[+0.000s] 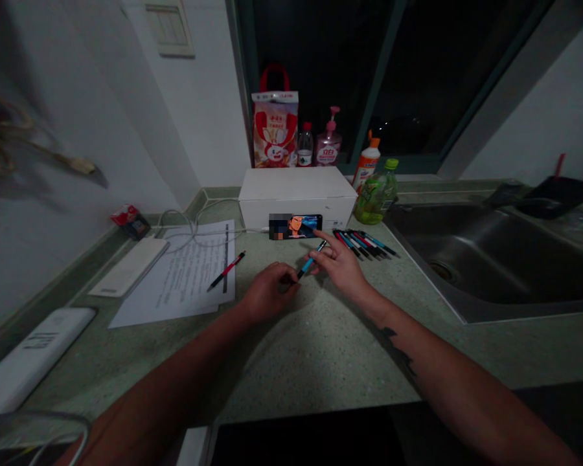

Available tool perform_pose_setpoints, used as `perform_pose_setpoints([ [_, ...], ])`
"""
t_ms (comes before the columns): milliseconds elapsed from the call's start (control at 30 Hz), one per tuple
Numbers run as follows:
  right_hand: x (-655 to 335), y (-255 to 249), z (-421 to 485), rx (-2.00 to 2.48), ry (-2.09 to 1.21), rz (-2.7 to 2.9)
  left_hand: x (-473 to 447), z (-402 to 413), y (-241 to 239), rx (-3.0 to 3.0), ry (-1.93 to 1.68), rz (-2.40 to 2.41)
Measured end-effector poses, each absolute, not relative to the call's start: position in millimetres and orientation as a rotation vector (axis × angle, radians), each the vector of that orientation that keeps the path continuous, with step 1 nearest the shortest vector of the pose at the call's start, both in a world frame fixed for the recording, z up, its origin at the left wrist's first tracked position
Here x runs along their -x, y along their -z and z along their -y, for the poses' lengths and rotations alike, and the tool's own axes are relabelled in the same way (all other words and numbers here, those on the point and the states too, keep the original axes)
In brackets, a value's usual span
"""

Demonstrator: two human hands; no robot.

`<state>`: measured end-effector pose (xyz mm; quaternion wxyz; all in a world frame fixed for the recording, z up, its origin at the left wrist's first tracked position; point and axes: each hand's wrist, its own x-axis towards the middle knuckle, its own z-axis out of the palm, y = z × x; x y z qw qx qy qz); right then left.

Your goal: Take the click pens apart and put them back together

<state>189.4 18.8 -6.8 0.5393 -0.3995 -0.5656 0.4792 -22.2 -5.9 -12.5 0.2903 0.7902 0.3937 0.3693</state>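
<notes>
A blue and black pen (309, 263) is held tilted between both hands over the counter. My left hand (272, 290) is closed around its lower, dark end; the fingertips there are partly hidden. My right hand (339, 262) grips its upper part between thumb and fingers, with the index finger stretched toward the phone. The phone (305, 226) leans on its side against a white box (291, 188), its screen lit with a cartoon picture. Right of my right hand lies a row of several pens (366, 244). A red and black pen (227, 270) rests on the printed paper to the left.
Printed sheets (189, 278) and a white flat box (129, 266) lie at left, with a white device (39, 353) nearer me. A steel sink (495, 259) is at right. A green bottle (376, 194), a pink pump bottle (329, 142) and a red bag (275, 129) stand behind.
</notes>
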Motion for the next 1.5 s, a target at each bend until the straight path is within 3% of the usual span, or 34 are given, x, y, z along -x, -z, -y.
perform_pose_setpoints([
  [500,-194.1,10.1,-23.0,1.003,-1.149,1.339,25.2,2.5,13.0,-2.117,-1.058,-1.139],
  [733,-206.6,11.3,-23.3,1.102,-0.537,1.853,32.2,-4.6,11.9,-2.101,-1.259,-1.195],
  [900,-218.6,-1.3,-25.3,1.282,-0.342,2.103,34.5,-8.5,14.9,-2.076,-1.321,-1.247],
  [1100,-277.5,-13.0,-43.5,2.005,-0.016,1.708,41.3,-13.5,12.6,-2.099,-1.343,-1.355],
  [1267,-316.9,-9.2,-52.7,2.164,-0.003,1.447,43.0,-12.9,9.9,-2.135,-1.290,-1.375],
  [1367,-325.8,-7.1,-63.0,2.065,-0.052,1.331,42.0,-12.2,9.4,-2.130,-1.284,-1.355],
  [1500,-328.4,-10.6,-75.5,1.449,-0.338,0.970,42.7,-13.4,9.9,-2.114,-1.291,-1.344],
])
